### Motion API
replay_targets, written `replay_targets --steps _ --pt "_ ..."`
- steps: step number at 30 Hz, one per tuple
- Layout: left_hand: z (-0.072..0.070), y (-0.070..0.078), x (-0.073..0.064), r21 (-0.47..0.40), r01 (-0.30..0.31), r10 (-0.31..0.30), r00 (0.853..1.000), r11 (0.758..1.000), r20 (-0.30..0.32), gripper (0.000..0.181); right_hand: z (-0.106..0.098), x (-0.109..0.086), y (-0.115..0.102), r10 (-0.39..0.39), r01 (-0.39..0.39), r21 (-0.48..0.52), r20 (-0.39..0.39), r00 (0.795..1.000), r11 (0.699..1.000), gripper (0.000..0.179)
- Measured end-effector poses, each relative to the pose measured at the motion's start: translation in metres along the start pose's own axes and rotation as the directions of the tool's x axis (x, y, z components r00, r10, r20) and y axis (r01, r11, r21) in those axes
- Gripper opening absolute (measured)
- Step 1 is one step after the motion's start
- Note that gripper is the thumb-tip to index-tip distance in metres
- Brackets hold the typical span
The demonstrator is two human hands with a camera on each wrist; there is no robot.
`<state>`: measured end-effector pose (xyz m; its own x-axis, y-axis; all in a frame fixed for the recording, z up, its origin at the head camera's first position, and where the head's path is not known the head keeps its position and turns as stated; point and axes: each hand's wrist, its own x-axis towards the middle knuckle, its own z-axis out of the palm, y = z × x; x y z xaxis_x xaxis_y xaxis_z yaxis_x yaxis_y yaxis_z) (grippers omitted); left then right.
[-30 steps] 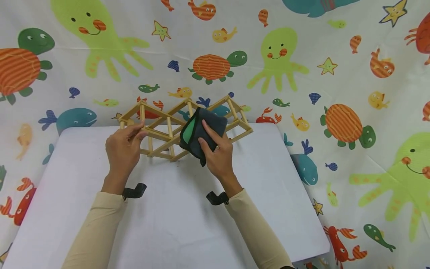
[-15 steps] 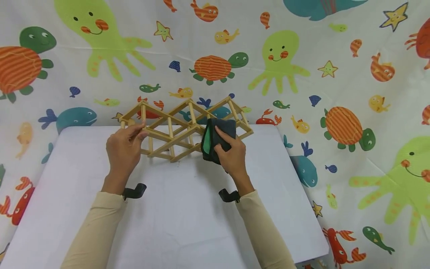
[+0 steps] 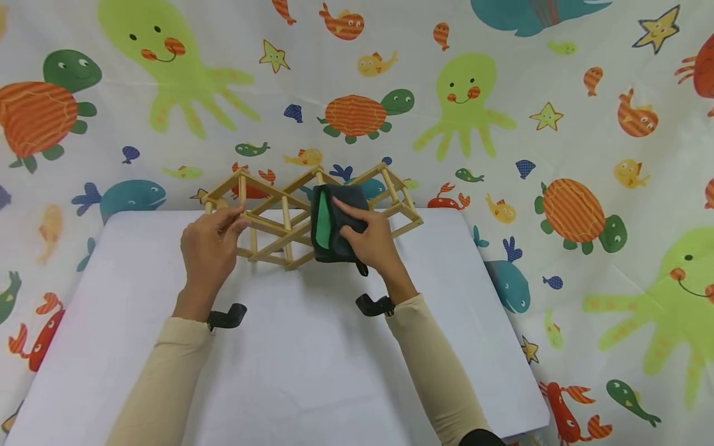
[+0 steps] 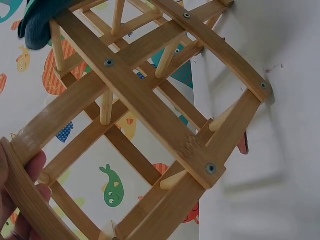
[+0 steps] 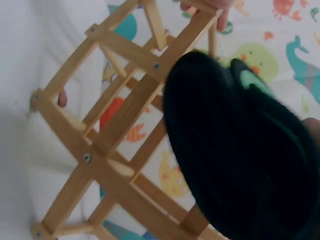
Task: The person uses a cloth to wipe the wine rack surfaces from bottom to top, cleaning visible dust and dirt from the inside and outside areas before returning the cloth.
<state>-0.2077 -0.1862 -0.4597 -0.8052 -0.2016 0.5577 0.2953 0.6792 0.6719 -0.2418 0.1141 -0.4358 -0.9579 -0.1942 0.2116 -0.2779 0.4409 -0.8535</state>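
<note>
A wooden lattice rack, made of crossed slats joined by round dowels and screws, stands at the back of the white table. My left hand grips its left end, fingertips and thumb around a slat. In my right hand is a folded dark grey cloth with a green inner side and black edging, pinched between thumb and fingers. The cloth lies against the rack's middle and hides part of the slats there. From the right wrist view, the cloth appears as a dark bundle beside the slats.
The white table extends in front of the rack towards me. Behind and to the right hangs a white curtain printed with sea animals. A small reddish thing shows behind the rack in the left wrist view.
My right hand slid the cloth rightward along the rack, then back left to the middle. My left hand keeps its grip on the left end, and the rack stays in place.
</note>
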Motion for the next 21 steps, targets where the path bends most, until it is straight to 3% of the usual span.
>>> replay_targets --steps 3,7,9,12,14,16,17,19,21 --pt "0.0 0.001 0.002 0.004 -0.002 0.002 1.0 1.0 0.0 0.039 -0.001 -0.006 0.013 0.046 -0.047 -0.01 -0.08 0.996 0.999 0.057" --pt "-0.001 0.001 0.002 -0.006 0.003 -0.003 1.0 1.0 0.014 0.04 -0.003 -0.02 0.033 0.101 -0.131 -0.151 -0.192 0.976 0.98 0.055" --pt "-0.002 0.001 0.002 -0.01 0.005 -0.005 1.0 1.0 0.024 0.041 -0.002 -0.027 0.037 0.072 -0.132 -0.223 -0.258 0.963 0.966 0.056" --pt "-0.004 0.002 0.002 -0.011 0.012 -0.012 0.999 1.0 0.046 0.041 0.004 -0.036 0.033 -0.074 -0.001 -0.203 -0.36 0.93 0.979 0.058" --pt "-0.006 0.002 0.003 -0.009 0.01 -0.01 0.998 1.0 0.058 0.041 0.013 -0.039 0.026 -0.189 0.147 -0.129 -0.434 0.881 0.981 0.057" --pt "-0.007 0.004 0.004 -0.005 0.012 -0.011 0.998 1.0 0.069 0.041 0.028 -0.04 0.02 -0.28 0.295 -0.042 -0.474 0.835 0.954 0.056" --pt "-0.007 0.005 0.005 -0.002 0.016 -0.016 0.997 1.0 0.074 0.041 0.036 -0.041 0.018 -0.309 0.347 -0.009 -0.479 0.822 0.938 0.055" --pt "-0.007 0.006 0.005 0.003 0.028 -0.028 0.997 1.0 0.079 0.04 0.055 -0.041 0.018 -0.333 0.389 0.028 -0.461 0.822 0.921 0.054" --pt "-0.005 0.007 0.006 -0.003 0.042 -0.042 0.995 0.999 0.087 0.041 0.074 -0.042 0.021 -0.314 0.369 0.052 -0.423 0.85 0.928 0.054"
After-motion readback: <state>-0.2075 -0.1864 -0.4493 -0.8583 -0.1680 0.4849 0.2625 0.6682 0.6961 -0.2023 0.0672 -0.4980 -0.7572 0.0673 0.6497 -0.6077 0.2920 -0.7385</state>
